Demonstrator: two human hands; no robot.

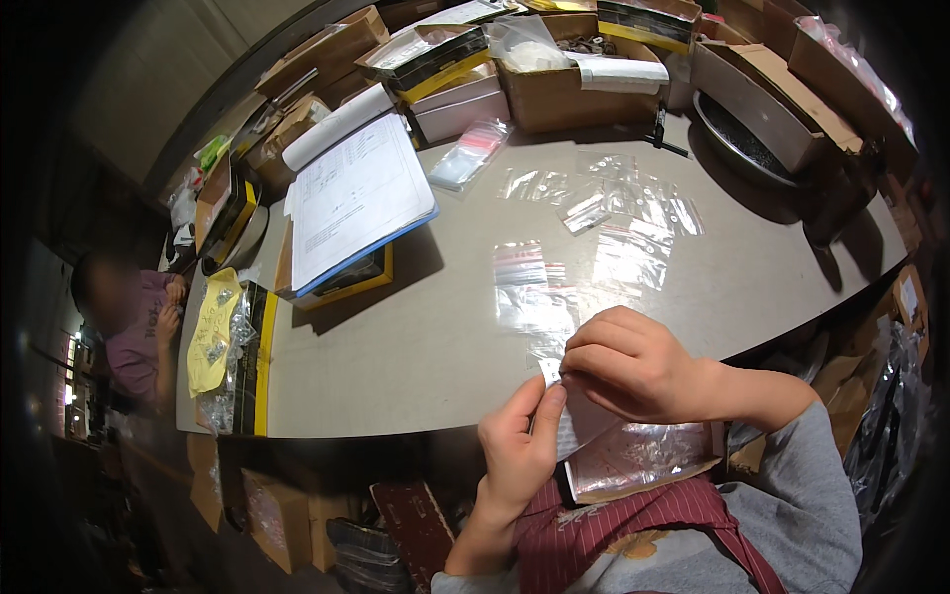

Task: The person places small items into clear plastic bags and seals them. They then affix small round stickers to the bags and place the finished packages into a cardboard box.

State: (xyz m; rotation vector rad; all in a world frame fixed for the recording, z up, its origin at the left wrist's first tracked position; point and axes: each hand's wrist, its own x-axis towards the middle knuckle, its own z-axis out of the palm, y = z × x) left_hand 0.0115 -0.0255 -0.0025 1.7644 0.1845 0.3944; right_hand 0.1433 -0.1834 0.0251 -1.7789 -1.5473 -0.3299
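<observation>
Just off the table's near edge, my hands meet over a small clear plastic bag with a pale upper edge. My left hand is closed, thumb and fingers pinching the bag from the left. My right hand has its fingertips pressed together at the bag's top; whether a small part sits between them is hidden. Beyond my hands lies a group of flat zip bags with red-lined tops. Farther right are several clear bags with small ring-shaped parts in some. An open box of plastic bags rests at my lap.
A clipboard with papers lies on a box at left. Behind it are a bag packet and a carton of parts. A round dark pan stands at right, a yellow-labelled box at left. A person sits beyond the left edge.
</observation>
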